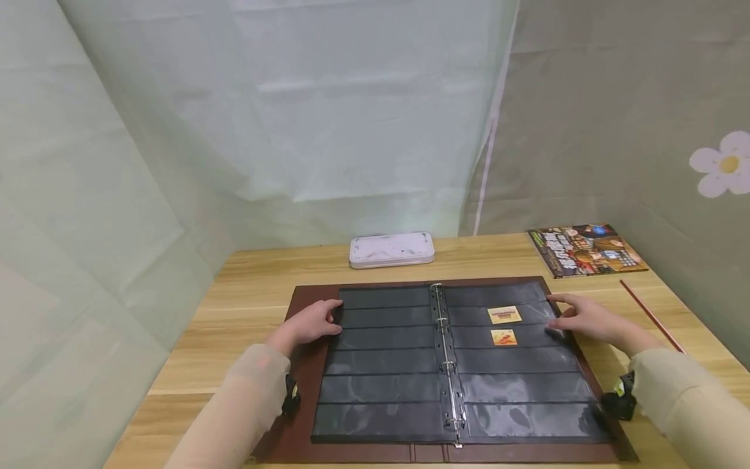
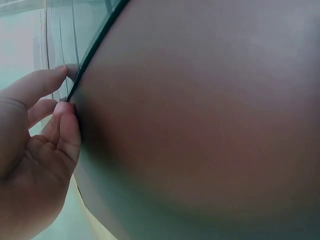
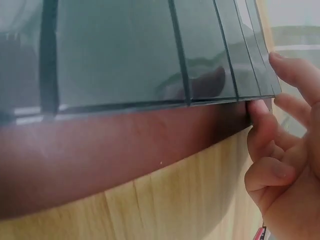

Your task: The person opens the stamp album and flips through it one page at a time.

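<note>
An open stamp album (image 1: 412,456) with a brown cover and ring spine lies in front of me. Its black pages have rows of clear strip pockets. At the outer edge of the left page (image 1: 383,339), my left hand (image 1: 307,322) holds the edge between thumb and fingers. My right hand (image 1: 592,319) grips the right page (image 1: 521,387) at its outer edge, with fingertips under it in the right wrist view. On that page sit a yellow stamp (image 1: 504,315) and, below it, an orange stamp (image 1: 504,337).
A white tin case (image 1: 391,250) stands behind the album on the wooden table (image 1: 205,326). At the back right lies a colourful booklet (image 1: 586,249), with a thin red stick (image 1: 652,315) nearer me. Pale cloth (image 1: 328,117) hangs behind the table.
</note>
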A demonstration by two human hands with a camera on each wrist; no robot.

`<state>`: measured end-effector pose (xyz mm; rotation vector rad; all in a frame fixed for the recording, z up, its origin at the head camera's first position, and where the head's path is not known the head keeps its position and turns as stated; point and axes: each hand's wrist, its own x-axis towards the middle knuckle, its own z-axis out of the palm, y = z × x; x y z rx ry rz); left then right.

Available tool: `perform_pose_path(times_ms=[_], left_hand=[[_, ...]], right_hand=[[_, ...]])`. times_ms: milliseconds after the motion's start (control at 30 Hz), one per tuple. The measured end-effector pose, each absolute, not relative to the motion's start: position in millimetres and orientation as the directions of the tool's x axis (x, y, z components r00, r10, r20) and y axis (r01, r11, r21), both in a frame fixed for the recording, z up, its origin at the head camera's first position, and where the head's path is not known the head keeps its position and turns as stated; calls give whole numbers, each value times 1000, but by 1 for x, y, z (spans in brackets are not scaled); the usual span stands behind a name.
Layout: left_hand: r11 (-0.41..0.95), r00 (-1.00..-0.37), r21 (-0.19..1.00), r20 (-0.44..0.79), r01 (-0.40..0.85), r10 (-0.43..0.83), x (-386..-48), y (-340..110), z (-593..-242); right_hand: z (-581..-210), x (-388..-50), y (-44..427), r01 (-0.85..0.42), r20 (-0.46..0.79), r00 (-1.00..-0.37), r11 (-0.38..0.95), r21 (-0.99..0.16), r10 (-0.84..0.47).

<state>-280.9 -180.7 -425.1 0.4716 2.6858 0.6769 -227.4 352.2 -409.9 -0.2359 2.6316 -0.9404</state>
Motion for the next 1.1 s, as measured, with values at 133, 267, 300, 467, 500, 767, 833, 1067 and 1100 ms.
perform_pose_path(times_ms=[133,267,300,467,500,767,833,1067,1100], left_hand=[[817,-890,528,-224,233,398,-280,-180,-427],[806,-892,544,-209,234,401,-278,-178,-427],[804,-893,546,-207,234,400,-278,-178,-428],[802,-893,552,-210,227,397,-278,-178,-430],[804,-893,549,-212,228,397,-278,-179,-430],[827,-890,510,-229,236,396,-278,-178,-424],[834,-891,501,-236,231,388,-278,-178,-423],[841,-891,491,-241,229,383,-280,-180,-424],[843,-892,486,-241,231,383,-280,-181,-424]], right_hand=[[-409,-221,354,-25,-265,-922,726,-687,-283],[-407,-215,356,-7,-268,-916,681,-732,-298],[-406,-213,355,-13,-259,-917,671,-741,-303],[-399,-208,351,-21,-225,-922,622,-783,-314],[-398,-208,350,-21,-221,-924,616,-788,-313],[-390,-206,345,-79,-189,-922,641,-764,-338],[-388,-206,344,-97,-182,-921,657,-747,-344],[-379,-205,336,-109,-177,-925,681,-724,-336],[-377,-206,335,-108,-180,-924,682,-723,-337]])
